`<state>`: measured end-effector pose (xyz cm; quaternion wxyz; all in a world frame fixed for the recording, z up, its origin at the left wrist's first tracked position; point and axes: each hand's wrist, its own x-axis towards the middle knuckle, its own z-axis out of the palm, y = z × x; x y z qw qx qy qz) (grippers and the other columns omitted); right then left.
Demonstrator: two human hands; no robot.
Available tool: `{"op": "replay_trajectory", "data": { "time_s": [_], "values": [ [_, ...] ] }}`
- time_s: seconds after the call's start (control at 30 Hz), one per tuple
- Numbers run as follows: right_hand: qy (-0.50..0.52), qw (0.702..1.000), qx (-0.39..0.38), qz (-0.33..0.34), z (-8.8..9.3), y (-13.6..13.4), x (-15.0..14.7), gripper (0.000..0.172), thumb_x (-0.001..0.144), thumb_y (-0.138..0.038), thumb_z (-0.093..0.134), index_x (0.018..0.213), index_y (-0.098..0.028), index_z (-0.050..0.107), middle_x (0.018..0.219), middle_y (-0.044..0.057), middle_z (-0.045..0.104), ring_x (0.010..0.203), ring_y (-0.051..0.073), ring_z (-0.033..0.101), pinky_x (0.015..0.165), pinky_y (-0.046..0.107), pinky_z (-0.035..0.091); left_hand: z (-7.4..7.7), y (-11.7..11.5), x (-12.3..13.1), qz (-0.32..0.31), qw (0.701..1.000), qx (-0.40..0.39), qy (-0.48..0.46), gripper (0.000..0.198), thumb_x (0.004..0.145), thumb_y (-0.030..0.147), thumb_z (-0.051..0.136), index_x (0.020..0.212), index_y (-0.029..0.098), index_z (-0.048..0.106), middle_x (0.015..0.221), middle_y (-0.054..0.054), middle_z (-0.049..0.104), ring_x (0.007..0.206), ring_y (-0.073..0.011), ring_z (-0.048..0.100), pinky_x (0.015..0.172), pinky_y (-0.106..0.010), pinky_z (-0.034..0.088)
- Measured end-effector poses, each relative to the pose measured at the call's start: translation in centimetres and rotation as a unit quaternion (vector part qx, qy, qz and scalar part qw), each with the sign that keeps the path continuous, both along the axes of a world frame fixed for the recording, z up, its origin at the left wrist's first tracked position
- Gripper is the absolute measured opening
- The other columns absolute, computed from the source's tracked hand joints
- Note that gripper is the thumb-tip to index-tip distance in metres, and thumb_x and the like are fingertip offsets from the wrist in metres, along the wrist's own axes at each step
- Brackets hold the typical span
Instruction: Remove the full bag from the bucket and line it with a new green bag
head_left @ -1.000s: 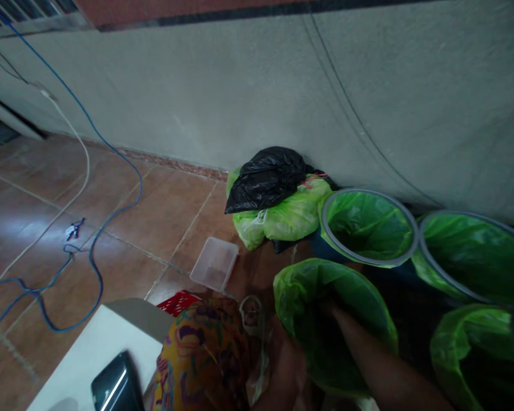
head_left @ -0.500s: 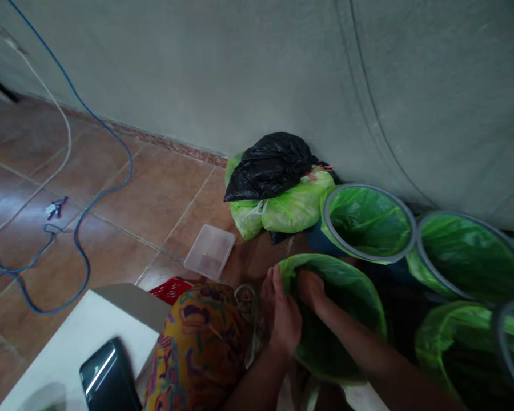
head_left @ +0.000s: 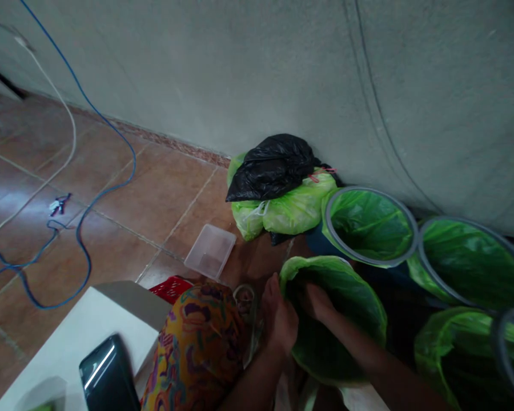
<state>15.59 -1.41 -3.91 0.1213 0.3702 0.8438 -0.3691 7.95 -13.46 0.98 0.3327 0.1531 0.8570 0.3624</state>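
A bin lined with a green plastic bag stands on the floor right in front of me. My left hand grips the liner's near-left rim, fingers curled over the edge. My right hand reaches just inside the bag's mouth and presses on the liner; its fingers are partly hidden by the plastic. A patterned orange cloth covers my knee, left of both hands.
Three more green-lined bins crowd the right side by the wall. Tied green and black bags lie against the wall. A clear plastic tub, red basket, white surface with a phone and blue cable lie left.
Both hands came up to the liner's near rim. The left hand's fingers went from stretched flat to curled on the edge. The view tilted down and steadied.
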Motion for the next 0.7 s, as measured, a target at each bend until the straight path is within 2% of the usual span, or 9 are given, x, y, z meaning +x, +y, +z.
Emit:
{"op": "replay_trajectory", "data": {
  "time_s": [0.07,0.13,0.23,0.3,0.37,0.43,0.53,0.7],
  "values": [
    [-0.016,0.999,0.035,0.020,1.4,0.5,1.8,0.020,0.095,-0.016,0.058,0.095,-0.019,0.078,0.101,0.014,0.081,0.097,0.031,0.076,0.084,0.037,0.054,1.0,0.5,-0.5,-0.015,0.999,-0.004,0.039,0.076,0.080,0.005,0.053,0.156,0.009,0.046,0.160,-0.020,0.053,0.150,-0.0302,0.048,0.129,-0.045,0.035],
    [-0.005,0.994,0.112,0.004,2.9,1.9,2.9,0.026,0.099,-0.025,0.051,0.101,-0.022,0.077,0.106,0.012,0.081,0.098,0.030,0.075,0.087,0.038,0.054,2.3,2.0,-1.3,-0.038,0.997,0.011,0.074,0.072,0.084,0.009,0.054,0.155,0.011,0.047,0.160,-0.019,0.054,0.150,-0.0301,0.048,0.128,-0.046,0.035],
    [0.041,0.972,0.224,-0.064,4.5,5.4,3.3,0.033,0.102,-0.032,0.046,0.109,-0.020,0.075,0.113,0.013,0.080,0.106,0.029,0.072,0.097,0.039,0.053,3.9,6.0,-3.1,-0.106,0.989,-0.004,0.098,0.058,0.095,0.020,0.053,0.151,0.011,0.053,0.150,-0.019,0.063,0.143,-0.0326,0.055,0.124,-0.049,0.040],
    [0.049,0.961,0.255,-0.090,4.6,7.6,3.2,0.035,0.101,-0.031,0.047,0.117,-0.014,0.073,0.118,0.017,0.078,0.115,0.031,0.069,0.107,0.042,0.049,4.1,8.8,-4.4,-0.171,0.980,-0.032,0.102,0.052,0.099,0.027,0.053,0.150,0.015,0.056,0.146,-0.018,0.067,0.139,-0.0352,0.059,0.120,-0.056,0.041],
    [0.033,0.962,0.253,-0.093,4.2,9.0,3.0,0.039,0.101,-0.030,0.048,0.124,-0.009,0.071,0.125,0.021,0.076,0.122,0.033,0.066,0.113,0.043,0.046,3.5,11.0,-5.6,-0.236,0.966,-0.059,0.090,0.044,0.099,0.027,0.055,0.140,0.018,0.065,0.141,-0.017,0.071,0.134,-0.0360,0.064,0.117,-0.057,0.044],
    [0.008,0.970,0.223,-0.096,3.4,9.5,3.1,0.041,0.102,-0.030,0.047,0.125,-0.008,0.071,0.128,0.021,0.075,0.123,0.033,0.066,0.112,0.043,0.046,2.4,12.1,-6.4,-0.285,0.954,-0.071,0.061,0.033,0.098,0.025,0.057,0.124,0.020,0.076,0.132,-0.014,0.077,0.126,-0.0322,0.069,0.112,-0.047,0.049],
    [-0.005,0.981,0.141,-0.135,2.5,9.7,3.4,0.041,0.103,-0.033,0.045,0.119,-0.011,0.076,0.120,0.019,0.079,0.113,0.031,0.072,0.103,0.040,0.051,0.6,12.3,-7.1,-0.296,0.951,-0.072,0.052,0.029,0.099,0.026,0.058,0.114,0.019,0.081,0.122,-0.013,0.081,0.117,-0.0259,0.074,0.102,-0.032,0.053],
    [0.071,0.963,0.047,-0.254,1.8,11.1,3.7,0.034,0.094,-0.039,0.056,0.095,-0.019,0.083,0.092,0.008,0.084,0.092,0.026,0.076,0.082,0.033,0.054,-1.2,12.6,-7.9,-0.294,0.952,-0.071,0.047,0.038,0.102,0.027,0.048,0.111,0.011,0.081,0.106,-0.014,0.083,0.098,-0.0215,0.076,0.083,-0.027,0.055]
  ]
}}
